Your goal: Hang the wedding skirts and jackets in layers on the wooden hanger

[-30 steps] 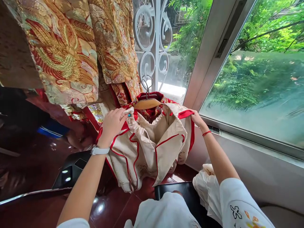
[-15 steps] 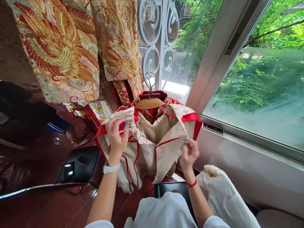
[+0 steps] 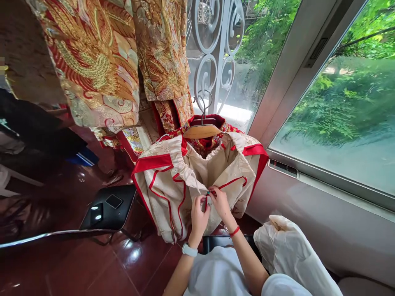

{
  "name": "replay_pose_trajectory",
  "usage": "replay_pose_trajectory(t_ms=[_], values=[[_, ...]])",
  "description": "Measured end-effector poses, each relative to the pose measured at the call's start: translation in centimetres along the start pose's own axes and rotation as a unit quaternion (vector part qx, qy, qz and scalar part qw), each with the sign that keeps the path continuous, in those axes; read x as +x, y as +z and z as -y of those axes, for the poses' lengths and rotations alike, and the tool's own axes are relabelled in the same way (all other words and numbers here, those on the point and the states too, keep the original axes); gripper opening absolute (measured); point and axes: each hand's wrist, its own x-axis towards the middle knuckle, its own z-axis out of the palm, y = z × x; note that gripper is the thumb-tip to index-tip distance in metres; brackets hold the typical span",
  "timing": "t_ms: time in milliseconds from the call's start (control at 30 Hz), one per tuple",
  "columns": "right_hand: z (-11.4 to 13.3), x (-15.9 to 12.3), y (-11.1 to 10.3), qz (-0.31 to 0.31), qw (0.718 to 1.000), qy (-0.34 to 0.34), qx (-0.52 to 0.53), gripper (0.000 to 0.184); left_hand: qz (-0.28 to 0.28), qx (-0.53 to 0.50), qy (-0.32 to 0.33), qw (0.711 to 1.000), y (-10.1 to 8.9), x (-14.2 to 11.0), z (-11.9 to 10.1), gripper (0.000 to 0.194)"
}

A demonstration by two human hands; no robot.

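Note:
A cream skirt (image 3: pixel 166 193) with red trim and a gathered waistband hangs open at the front, over a red embroidered jacket (image 3: pixel 226 125) on a wooden hanger (image 3: pixel 202 131). At the middle of the waistband, my left hand (image 3: pixel 200 213) pinches the skirt's front edge, a strip of red trim showing by its fingertips. My right hand (image 3: pixel 219 202) is closed on the same edge, just above and right of the left, the fingertips almost touching. A thin cream tie lies beside them; the exact bit of cloth gripped is hidden by the fingers.
Gold and red embroidered garments (image 3: pixel 101 70) hang at the upper left. Phones lie on a black chair (image 3: pixel 123 213) and on the window sill (image 3: pixel 327 185). White cloth (image 3: pixel 286 242) is at the lower right. A person in dark clothes (image 3: pixel 40 131) is at the left edge.
Both hands, apart in the air at either side of the waistband before, have come down and together at its front middle and closed on the skirt. The view has shifted slightly.

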Motion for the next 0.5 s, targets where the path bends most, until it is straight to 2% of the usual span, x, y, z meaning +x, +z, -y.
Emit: replay_pose_trajectory(t_ms=[133,233,367,500], values=[[0.7,-1.1,-1.5,0.059,0.998,-0.015,0.033,0.020,0.006,0.022,0.004,1.000,1.2,-0.2,1.0,0.023],[0.7,-1.7,-2.2,0.078,0.996,-0.033,0.021,0.022,0.009,0.062,0.025,0.998,1.6,-0.2,1.7,0.021],[0.2,-2.3,-2.0,0.048,0.998,-0.050,-0.008,0.023,0.019,0.148,0.056,0.987,2.0,-0.4,2.4,0.022],[-0.2,-2.9,-1.3,-0.015,0.998,-0.044,-0.031,0.014,0.021,0.191,0.077,0.978,2.1,-0.6,2.4,0.024]])
